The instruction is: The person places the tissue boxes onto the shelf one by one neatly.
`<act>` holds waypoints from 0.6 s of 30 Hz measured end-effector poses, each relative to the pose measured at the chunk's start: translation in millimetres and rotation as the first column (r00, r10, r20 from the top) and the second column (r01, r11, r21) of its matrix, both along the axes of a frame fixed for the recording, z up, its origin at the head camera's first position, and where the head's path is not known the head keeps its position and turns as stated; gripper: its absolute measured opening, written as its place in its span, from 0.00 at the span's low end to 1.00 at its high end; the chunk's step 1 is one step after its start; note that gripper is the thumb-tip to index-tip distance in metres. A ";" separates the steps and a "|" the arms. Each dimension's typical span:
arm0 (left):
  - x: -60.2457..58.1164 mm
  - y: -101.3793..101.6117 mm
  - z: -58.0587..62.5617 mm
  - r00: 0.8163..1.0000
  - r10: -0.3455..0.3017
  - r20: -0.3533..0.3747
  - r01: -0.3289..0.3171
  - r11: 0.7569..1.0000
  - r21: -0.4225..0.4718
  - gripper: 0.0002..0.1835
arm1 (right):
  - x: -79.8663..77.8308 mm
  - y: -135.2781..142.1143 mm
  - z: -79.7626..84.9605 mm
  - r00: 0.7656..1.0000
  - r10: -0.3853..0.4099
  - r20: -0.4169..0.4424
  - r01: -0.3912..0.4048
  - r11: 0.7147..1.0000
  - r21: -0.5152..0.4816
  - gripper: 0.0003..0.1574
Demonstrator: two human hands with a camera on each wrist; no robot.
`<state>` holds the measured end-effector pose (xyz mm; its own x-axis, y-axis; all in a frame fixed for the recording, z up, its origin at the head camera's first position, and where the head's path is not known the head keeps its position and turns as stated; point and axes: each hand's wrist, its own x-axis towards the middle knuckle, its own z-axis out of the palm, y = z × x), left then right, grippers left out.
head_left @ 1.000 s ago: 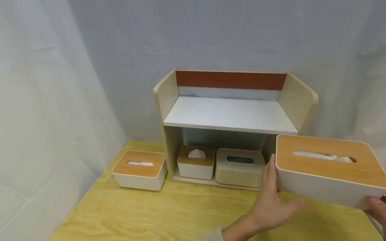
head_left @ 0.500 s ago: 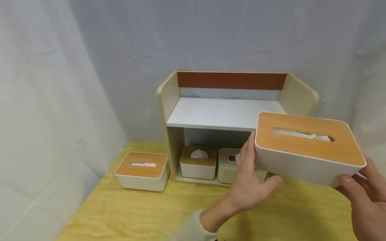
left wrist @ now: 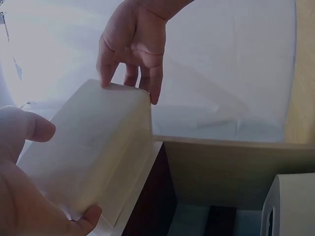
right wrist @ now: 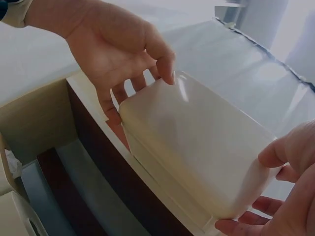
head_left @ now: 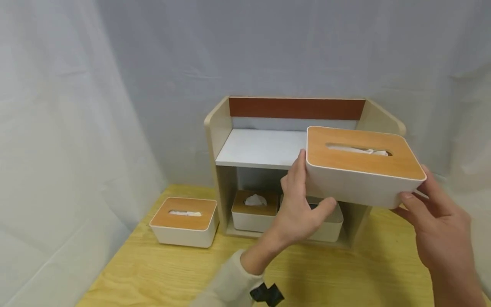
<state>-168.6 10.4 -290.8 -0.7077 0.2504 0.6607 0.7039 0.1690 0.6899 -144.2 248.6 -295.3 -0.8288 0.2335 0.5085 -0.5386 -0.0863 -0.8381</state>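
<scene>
Pale cloth [head_left: 291, 51] hangs behind the shelf [head_left: 261, 147]. In front of the shelf's right side, the left hand [head_left: 298, 209] and right hand [head_left: 443, 226] hold up a tissue box [head_left: 364, 166], fingers gripping its ends.

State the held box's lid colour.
Lid: plain orange-tan, wood-like, with a white edge. Shows best in the head view.

No legible text in any of the three views. Zero readable labels, brands, numbers or signs on anything shown.
</scene>
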 end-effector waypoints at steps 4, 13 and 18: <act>-6.4 -3.3 -1.9 0.997 0.016 0.072 -0.019 0.999 0.037 0.53 | -12.5 -4.8 6.2 1.000 -0.005 0.023 0.003 0.998 0.059 0.37; -24.4 -11.8 2.9 0.992 -0.010 0.122 -0.003 0.994 0.106 0.45 | -42.5 -20.7 22.6 0.956 -0.270 0.116 0.233 0.936 0.264 0.29; -29.6 -11.0 6.9 0.995 0.026 0.096 -0.030 0.999 0.031 0.43 | -50.8 -26.2 21.5 0.893 -0.447 0.055 0.403 0.847 0.348 0.26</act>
<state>-198.3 -0.6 -283.8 -0.7746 0.2093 0.5969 0.6296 0.1643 0.7594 -195.0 222.4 -273.8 -0.7485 0.4215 0.5119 -0.3466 0.4095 -0.8439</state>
